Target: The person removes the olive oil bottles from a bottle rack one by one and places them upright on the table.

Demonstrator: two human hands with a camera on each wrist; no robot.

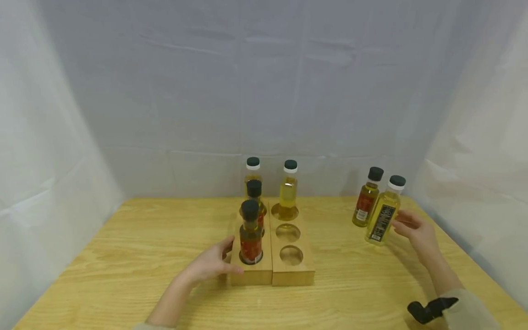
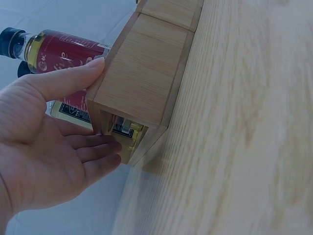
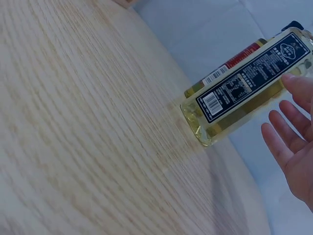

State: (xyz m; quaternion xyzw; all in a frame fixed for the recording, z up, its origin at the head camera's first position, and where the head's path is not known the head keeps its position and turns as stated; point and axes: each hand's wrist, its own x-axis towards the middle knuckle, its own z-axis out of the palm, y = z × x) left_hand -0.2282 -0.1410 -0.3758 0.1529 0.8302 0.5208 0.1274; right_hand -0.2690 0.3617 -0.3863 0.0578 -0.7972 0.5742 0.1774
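The right hand [image 1: 414, 231] has its fingers [image 3: 288, 137] straight and spread, one fingertip just meeting the side of a yellow oil bottle [image 1: 383, 215] without curling round it. That bottle stands on the wooden table [image 1: 123, 256] near its far right corner, slightly tilted, its black label toward the hand. Just beside it, on the far side, stands a bottle with a red label [image 1: 365, 201].

The left hand [image 1: 210, 265] lies open against the left side of a wooden block [image 1: 252, 272]: the thumb [image 2: 68, 78] presses the block's top edge, and the straight fingers [image 2: 95, 142] rest by its end. This block holds three bottles in a row; the nearest has a red label and a black cap [image 1: 250, 236]. A second block [image 1: 293, 270] sits touching it on the right, with one yellow bottle [image 1: 288, 192] in its far hole and two holes unfilled.
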